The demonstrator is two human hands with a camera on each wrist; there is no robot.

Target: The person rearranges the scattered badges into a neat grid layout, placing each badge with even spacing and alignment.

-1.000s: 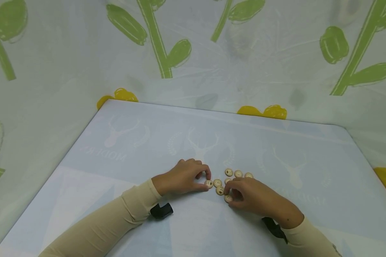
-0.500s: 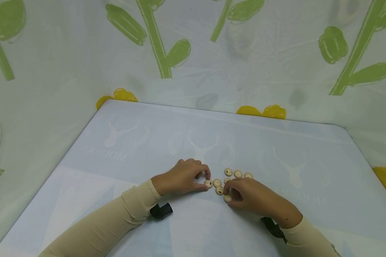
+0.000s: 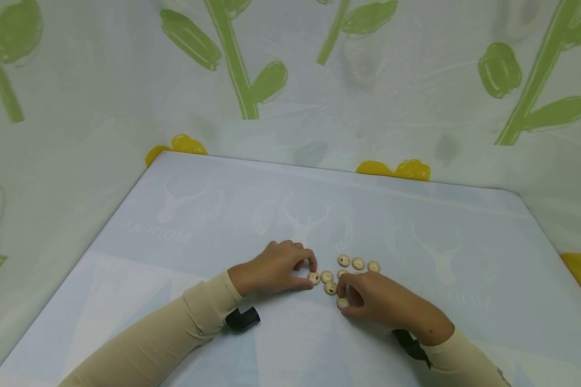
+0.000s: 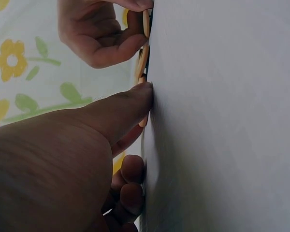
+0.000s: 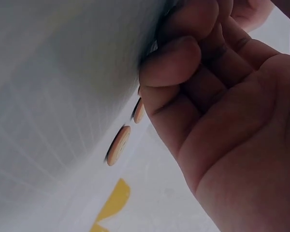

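Note:
Small round wooden discs printed with little faces lie in a cluster on the pale tablecloth (image 3: pixel 213 215). At the cluster's left end, my left hand (image 3: pixel 276 269) has its thumb and index finger on either side of one wooden disc (image 3: pixel 313 278). My right hand (image 3: pixel 387 301) pinches another wooden disc (image 3: pixel 342 302) at the near side. Between them lie two more, a disc (image 3: pixel 326 277) and a face disc (image 3: pixel 331 288) just below it. In the left wrist view, the right hand's disc (image 4: pixel 146 23) shows edge-on at its fingertips. My right hand partly hides discs behind it.
Beyond the right hand is a short row with a left disc (image 3: pixel 344 260), a middle disc (image 3: pixel 358 263) and a right disc (image 3: pixel 373 266). A white curtain (image 3: pixel 290 134) with green leaf prints stands behind the table. Black wrist straps (image 3: pixel 242 319) sit under both wrists.
My right hand has shifted very slightly toward the near side with its wooden disc. The left hand keeps its place on its disc.

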